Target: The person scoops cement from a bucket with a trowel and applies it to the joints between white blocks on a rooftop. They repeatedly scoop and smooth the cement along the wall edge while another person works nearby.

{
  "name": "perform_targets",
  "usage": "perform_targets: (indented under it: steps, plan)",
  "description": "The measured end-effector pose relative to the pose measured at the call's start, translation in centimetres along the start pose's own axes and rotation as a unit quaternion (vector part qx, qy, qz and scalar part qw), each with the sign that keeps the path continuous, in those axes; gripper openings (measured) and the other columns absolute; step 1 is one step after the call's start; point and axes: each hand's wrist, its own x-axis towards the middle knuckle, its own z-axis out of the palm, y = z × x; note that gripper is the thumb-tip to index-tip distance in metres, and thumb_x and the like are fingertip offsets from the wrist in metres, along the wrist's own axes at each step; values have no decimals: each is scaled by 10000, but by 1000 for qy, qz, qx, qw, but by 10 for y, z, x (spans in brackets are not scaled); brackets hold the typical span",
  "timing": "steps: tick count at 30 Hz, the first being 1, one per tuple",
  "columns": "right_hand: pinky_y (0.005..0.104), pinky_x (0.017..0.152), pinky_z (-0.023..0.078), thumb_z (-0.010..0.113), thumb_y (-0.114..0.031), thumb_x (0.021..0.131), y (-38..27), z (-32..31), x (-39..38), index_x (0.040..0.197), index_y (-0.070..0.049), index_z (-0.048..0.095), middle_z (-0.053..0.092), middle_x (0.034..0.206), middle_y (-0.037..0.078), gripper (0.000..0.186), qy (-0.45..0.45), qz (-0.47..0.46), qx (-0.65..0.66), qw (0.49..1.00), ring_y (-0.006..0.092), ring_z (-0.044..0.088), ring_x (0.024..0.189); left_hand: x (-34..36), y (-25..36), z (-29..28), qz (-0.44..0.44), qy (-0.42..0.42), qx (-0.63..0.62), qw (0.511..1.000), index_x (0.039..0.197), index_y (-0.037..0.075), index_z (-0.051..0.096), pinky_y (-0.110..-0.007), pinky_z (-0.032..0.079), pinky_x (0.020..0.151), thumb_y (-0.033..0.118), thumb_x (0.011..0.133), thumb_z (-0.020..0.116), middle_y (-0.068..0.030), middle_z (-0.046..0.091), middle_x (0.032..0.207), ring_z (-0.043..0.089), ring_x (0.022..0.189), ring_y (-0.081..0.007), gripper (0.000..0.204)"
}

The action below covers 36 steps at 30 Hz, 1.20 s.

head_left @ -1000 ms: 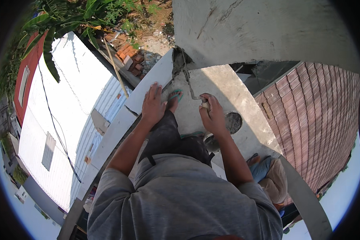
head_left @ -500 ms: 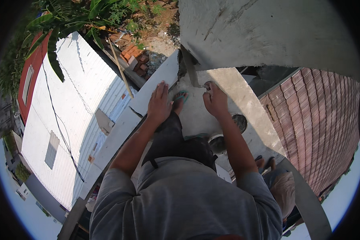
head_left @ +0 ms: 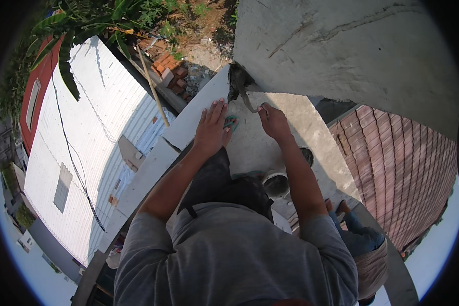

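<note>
My right hand [head_left: 274,122] is closed around the handle of a trowel [head_left: 248,101]. The trowel's narrow grey blade reaches up into a dark, rough gap [head_left: 238,80] between a pale parapet [head_left: 201,104] and a large grey plastered wall [head_left: 341,56]. Lying flat with fingers stretched out, my left hand [head_left: 210,127] rests on or just over the inner edge of the parapet. My foot in a green sandal [head_left: 230,124] shows on the concrete floor [head_left: 250,145] between my hands.
Near my right forearm stand a mortar-smeared bucket [head_left: 276,184] and a second round container [head_left: 307,156], partly hidden. Another person [head_left: 362,239] is close by at lower right. Beyond the parapet lies a white corrugated roof [head_left: 102,122]; a tiled roof [head_left: 398,163] slopes on the right.
The trowel has tilted and its blade now sits in the gap. My left hand has slid forward and right, its fingers closer to the gap. The other person has shifted at lower right.
</note>
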Motion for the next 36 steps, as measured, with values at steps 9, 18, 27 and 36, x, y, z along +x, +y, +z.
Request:
perform_targets:
  steps: [9,18,27,36]
  plan:
    - [530,725,488,547,-319,1042,1,0,-9,1015,-44,632,660,842,267,289,-4,69,61,996,476,656,850,28,6,8,70,8,103,992,1579,25,337,-551,212,1250,302,1015,576,-116,200,1700,216,1566,-293,673]
    - [531,724,488,540,-319,1043,-13,-3,-9,1017,-31,642,666,845,268,307,24,38,94,995,483,650,847,58,9,2,55,-49,199,977,1612,27,268,-556,100,1270,376,976,583,-118,156,1716,134,1591,-272,790]
    - [516,719,492,543,-329,1042,-12,1,-33,1015,-26,643,656,830,266,319,33,72,141,987,487,644,833,66,3,-12,66,-64,185,978,1606,54,294,-537,144,1275,284,1027,512,-105,187,1710,164,1585,-274,661]
    - [491,718,494,521,-314,1059,-19,51,-45,1021,-1,626,640,834,261,332,90,42,144,985,464,649,786,41,-32,-12,45,4,57,997,1584,39,309,-522,224,1256,205,999,557,-124,205,1700,214,1566,-319,657]
